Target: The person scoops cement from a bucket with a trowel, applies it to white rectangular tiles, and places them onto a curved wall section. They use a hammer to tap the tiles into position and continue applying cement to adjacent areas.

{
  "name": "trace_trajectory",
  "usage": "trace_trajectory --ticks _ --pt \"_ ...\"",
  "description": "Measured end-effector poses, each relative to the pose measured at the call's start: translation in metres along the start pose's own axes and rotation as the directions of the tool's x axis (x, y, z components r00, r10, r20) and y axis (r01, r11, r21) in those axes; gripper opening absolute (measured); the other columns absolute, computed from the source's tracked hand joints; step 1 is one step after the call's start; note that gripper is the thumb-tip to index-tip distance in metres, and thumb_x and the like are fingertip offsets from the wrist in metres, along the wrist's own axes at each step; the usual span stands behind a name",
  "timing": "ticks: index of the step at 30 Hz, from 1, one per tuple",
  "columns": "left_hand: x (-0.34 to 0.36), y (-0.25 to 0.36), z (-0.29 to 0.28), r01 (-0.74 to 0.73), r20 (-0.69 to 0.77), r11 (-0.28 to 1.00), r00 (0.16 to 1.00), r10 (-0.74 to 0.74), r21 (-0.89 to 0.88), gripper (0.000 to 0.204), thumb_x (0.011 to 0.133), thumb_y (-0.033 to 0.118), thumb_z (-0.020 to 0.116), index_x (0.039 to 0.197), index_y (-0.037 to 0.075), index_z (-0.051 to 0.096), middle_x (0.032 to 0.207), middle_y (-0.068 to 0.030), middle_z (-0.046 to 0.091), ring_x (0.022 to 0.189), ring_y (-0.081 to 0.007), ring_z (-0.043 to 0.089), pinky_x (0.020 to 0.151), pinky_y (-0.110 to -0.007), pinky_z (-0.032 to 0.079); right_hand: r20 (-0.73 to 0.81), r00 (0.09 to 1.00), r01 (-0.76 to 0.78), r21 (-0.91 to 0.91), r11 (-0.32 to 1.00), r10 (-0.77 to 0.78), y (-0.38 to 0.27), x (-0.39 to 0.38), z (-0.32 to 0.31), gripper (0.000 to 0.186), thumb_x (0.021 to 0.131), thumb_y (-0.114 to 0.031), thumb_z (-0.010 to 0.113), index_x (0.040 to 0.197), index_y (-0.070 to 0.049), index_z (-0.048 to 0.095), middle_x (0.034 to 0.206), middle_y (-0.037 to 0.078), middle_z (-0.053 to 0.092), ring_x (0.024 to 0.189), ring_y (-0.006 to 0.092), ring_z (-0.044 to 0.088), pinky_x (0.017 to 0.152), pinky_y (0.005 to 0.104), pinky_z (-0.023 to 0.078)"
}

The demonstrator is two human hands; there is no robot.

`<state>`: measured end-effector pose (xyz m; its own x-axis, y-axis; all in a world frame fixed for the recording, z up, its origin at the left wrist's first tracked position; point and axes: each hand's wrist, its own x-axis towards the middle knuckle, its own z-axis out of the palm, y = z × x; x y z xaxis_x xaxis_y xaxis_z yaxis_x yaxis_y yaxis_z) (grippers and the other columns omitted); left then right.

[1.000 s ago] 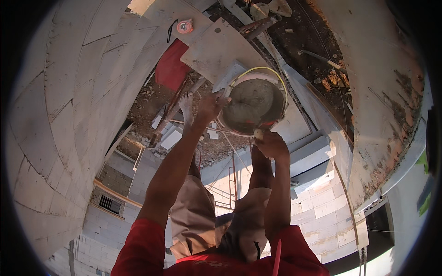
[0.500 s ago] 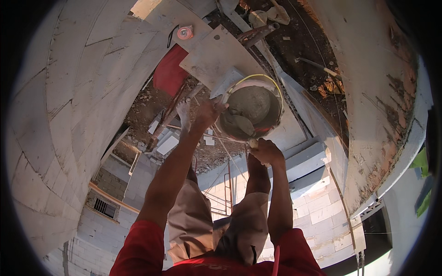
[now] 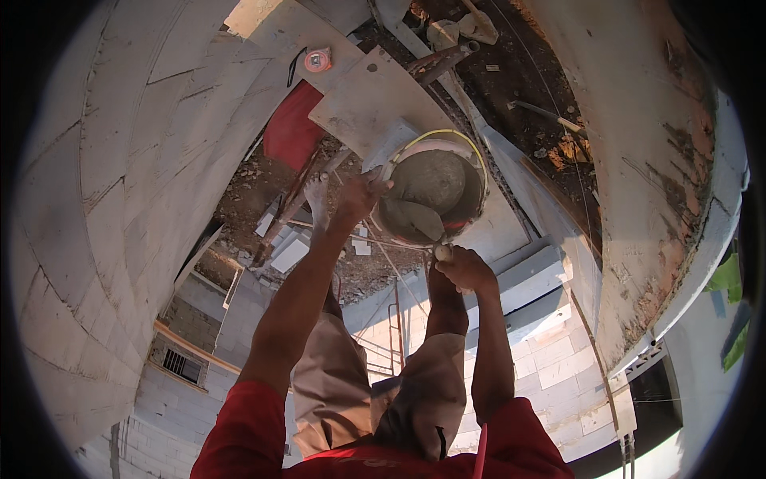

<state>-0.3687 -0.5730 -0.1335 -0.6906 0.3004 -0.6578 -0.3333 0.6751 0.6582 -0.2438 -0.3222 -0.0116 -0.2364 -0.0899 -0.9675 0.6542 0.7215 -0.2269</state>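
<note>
A round bucket (image 3: 480,203) with a raised yellow handle stands in front of me, holding wet grey mortar (image 3: 431,176). My left hand (image 3: 359,197) is closed on the bucket's left rim, thumb toward the inside; its other fingers are partly hidden. In my right hand (image 3: 467,270) is the pale handle of a trowel, gripped at the bucket's near edge. The trowel's blade (image 3: 416,221), smeared with mortar, dips into the near part of the bucket. Where blade and mortar meet is hard to tell apart.
Under the bucket lies a board (image 3: 375,96). Farther off are a tape measure (image 3: 317,60) and a red sheet (image 3: 291,124). Block walls rise left and right (image 3: 638,160). My bare foot (image 3: 317,195) rests beside the bucket, above rubble and broken block pieces (image 3: 289,251) lower down.
My right hand has shifted slightly right and toward me, and the trowel blade has turned a little, showing more of its face. My left hand stays at the bucket rim.
</note>
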Motion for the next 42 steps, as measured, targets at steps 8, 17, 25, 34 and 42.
trace_trajectory --ticks 8,17,25,34,42 --pt "-0.003 -0.010 0.009 -0.114 -0.077 0.993 0.990 0.116 0.024 0.054 0.091 0.048 0.072 0.110 -0.003 0.071 0.082 -0.0200 0.071 0.077 -0.0254 0.071 0.073 -0.042 0.053 0.093 0.995 -0.053 0.061 0.997 0.047 -0.015 -0.024 -0.022 0.057 0.089 -0.034 0.067 0.126 0.007 0.052 0.099 0.033 0.070 0.097 0.0463 0.070 0.087 0.0520 0.056" --pt "-0.002 -0.003 0.008 0.073 0.027 0.997 0.997 -0.072 -0.012 0.055 0.090 0.050 0.074 0.111 -0.001 0.072 0.081 -0.0192 0.072 0.076 -0.0279 0.071 0.074 -0.041 0.054 0.041 0.999 0.021 -0.147 0.989 -0.015 0.010 -0.005 0.023 0.060 0.090 -0.037 0.065 0.128 0.008 0.051 0.123 0.033 0.060 0.111 0.0472 0.065 0.096 0.0530 0.053" --pt "-0.006 0.010 -0.005 0.035 0.018 0.999 0.999 -0.035 0.039 0.056 0.091 0.051 0.071 0.115 0.001 0.073 0.083 -0.0272 0.069 0.086 -0.0432 0.070 0.080 -0.051 0.054 -0.239 0.965 -0.171 -0.262 0.950 0.108 -0.020 -0.021 -0.071 0.045 0.092 -0.036 0.067 0.111 0.005 0.064 0.108 0.024 0.070 0.106 0.0378 0.070 0.087 0.0471 0.058" --pt "0.000 -0.016 0.013 -0.093 -0.053 0.994 0.994 0.096 0.056 0.050 0.091 0.048 0.072 0.108 0.001 0.074 0.083 -0.0244 0.070 0.084 -0.0429 0.069 0.080 -0.050 0.054 -0.196 0.974 -0.027 -0.604 0.796 -0.116 -0.066 0.055 0.039 0.032 0.091 -0.022 0.065 0.117 -0.006 0.070 0.119 0.018 0.070 0.104 0.0321 0.073 0.085 0.0423 0.060" --pt "-0.008 0.006 0.000 -0.097 -0.113 0.995 0.989 0.096 0.000 0.050 0.090 0.049 0.073 0.105 0.001 0.075 0.084 -0.0217 0.072 0.081 -0.0413 0.070 0.078 -0.050 0.054 -0.056 0.996 -0.081 -0.232 0.969 0.070 -0.044 0.005 -0.060 0.047 0.088 -0.029 0.065 0.123 0.001 0.062 0.110 0.025 0.071 0.105 0.0398 0.071 0.092 0.0492 0.057"
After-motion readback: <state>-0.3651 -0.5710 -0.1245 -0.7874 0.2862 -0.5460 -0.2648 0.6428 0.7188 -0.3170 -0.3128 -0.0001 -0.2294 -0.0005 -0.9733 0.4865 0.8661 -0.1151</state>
